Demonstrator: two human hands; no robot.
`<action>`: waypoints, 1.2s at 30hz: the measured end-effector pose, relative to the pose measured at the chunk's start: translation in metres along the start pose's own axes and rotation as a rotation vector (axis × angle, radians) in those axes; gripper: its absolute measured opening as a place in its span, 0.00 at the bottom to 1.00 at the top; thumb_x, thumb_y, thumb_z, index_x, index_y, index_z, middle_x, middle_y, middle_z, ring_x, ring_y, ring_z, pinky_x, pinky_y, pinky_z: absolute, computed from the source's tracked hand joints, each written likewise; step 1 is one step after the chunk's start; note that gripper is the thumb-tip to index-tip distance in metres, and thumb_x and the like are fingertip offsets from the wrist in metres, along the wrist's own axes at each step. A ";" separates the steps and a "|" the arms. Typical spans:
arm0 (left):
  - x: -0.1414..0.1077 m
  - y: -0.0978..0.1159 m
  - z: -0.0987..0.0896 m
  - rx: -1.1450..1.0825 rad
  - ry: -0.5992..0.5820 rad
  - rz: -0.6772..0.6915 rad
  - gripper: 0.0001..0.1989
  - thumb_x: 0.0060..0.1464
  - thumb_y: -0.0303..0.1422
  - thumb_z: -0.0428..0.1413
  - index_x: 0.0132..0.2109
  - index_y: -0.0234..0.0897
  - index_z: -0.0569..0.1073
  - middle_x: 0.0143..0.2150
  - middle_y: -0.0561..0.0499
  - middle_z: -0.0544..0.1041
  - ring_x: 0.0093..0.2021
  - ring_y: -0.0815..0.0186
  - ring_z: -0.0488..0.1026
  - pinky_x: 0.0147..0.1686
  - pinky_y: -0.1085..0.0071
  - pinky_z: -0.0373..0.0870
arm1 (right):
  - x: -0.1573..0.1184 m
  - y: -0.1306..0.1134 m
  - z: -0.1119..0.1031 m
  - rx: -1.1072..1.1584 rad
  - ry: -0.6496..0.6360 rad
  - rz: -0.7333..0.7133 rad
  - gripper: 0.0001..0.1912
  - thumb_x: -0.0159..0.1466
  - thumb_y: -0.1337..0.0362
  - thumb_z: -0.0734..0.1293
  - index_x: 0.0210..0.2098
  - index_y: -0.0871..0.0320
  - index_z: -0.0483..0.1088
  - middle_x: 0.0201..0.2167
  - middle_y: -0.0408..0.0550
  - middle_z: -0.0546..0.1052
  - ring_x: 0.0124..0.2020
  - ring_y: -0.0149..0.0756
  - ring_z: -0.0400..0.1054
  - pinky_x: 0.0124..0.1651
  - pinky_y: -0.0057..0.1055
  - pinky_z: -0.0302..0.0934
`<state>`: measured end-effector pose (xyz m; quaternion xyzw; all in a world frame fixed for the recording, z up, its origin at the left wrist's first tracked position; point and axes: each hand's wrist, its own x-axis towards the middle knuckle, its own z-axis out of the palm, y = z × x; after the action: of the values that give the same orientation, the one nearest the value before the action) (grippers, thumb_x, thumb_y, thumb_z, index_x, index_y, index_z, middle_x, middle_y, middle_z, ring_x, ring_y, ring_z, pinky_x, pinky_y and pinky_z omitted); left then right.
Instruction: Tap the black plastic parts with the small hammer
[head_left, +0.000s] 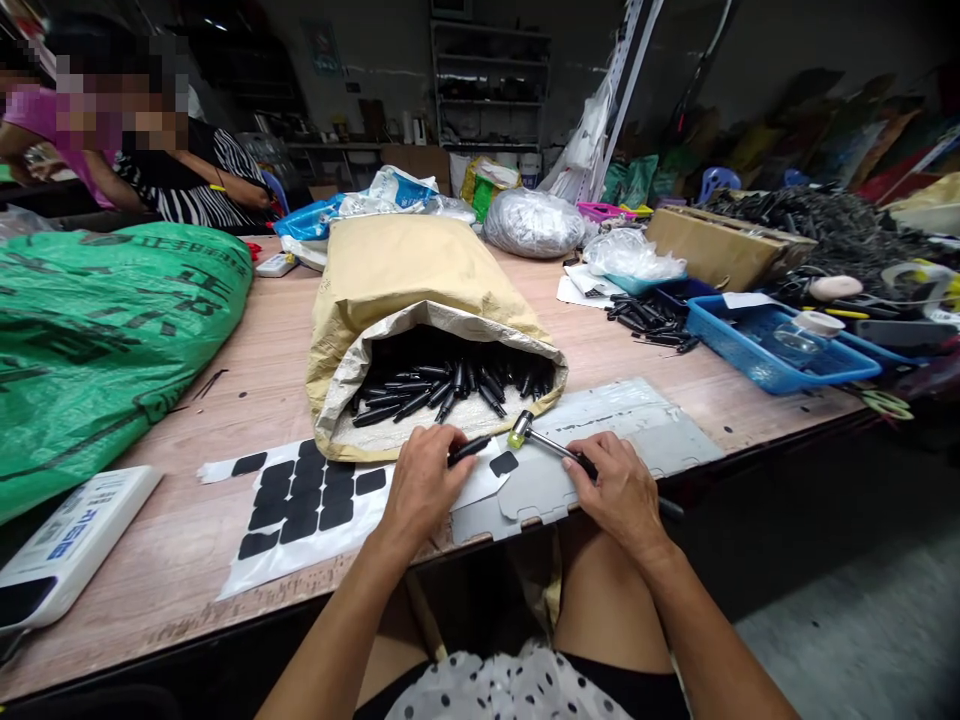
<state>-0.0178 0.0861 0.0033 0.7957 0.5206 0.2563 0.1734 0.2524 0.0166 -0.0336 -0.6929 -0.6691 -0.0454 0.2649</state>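
Note:
My left hand (426, 478) is closed around a slim black pen-like piece (471, 450) near the table's front edge. In my right hand (616, 488) is the dark grip of a small hammer (551, 443), its metal head with a yellow-green face close to the tip of that piece. Behind both hands, an open paper sack (431, 255) lies on its side with many similar black pieces (454, 385) at its mouth. A sheet of black rounded-square stickers (304, 495) lies left of my left hand. Beneath the hammer is a flat grey board (626, 430).
A green woven sack (120, 330) and a white box-shaped device (82, 540) are on the left. To the right stand a blue basket (780, 375), loose black parts (649, 318) and a cardboard box (724, 250). People sit at the far left.

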 end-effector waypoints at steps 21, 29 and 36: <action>-0.025 -0.019 0.009 -0.221 0.001 -0.073 0.08 0.56 0.33 0.63 0.44 0.42 0.80 0.38 0.51 0.75 0.44 0.58 0.69 0.45 0.63 0.64 | -0.028 -0.085 -0.015 0.467 -0.201 -0.134 0.27 0.71 0.67 0.56 0.68 0.45 0.60 0.55 0.47 0.76 0.54 0.40 0.73 0.56 0.37 0.69; -0.024 -0.017 0.008 -0.218 0.007 -0.078 0.02 0.55 0.30 0.63 0.37 0.41 0.80 0.35 0.52 0.74 0.41 0.60 0.69 0.43 0.64 0.63 | -0.033 -0.093 -0.009 0.253 -0.222 -0.207 0.29 0.71 0.70 0.54 0.69 0.42 0.59 0.36 0.45 0.76 0.34 0.35 0.73 0.35 0.29 0.67; -0.024 -0.019 0.010 -0.219 0.009 -0.069 0.08 0.55 0.32 0.64 0.43 0.41 0.81 0.37 0.51 0.75 0.43 0.59 0.70 0.45 0.62 0.65 | -0.031 -0.089 -0.018 0.324 -0.116 -0.129 0.27 0.72 0.68 0.55 0.68 0.45 0.60 0.40 0.47 0.77 0.36 0.35 0.74 0.42 0.31 0.69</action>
<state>-0.0335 0.0718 -0.0208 0.7523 0.5175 0.3090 0.2659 0.1696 -0.0227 -0.0039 -0.5981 -0.7249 0.0860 0.3306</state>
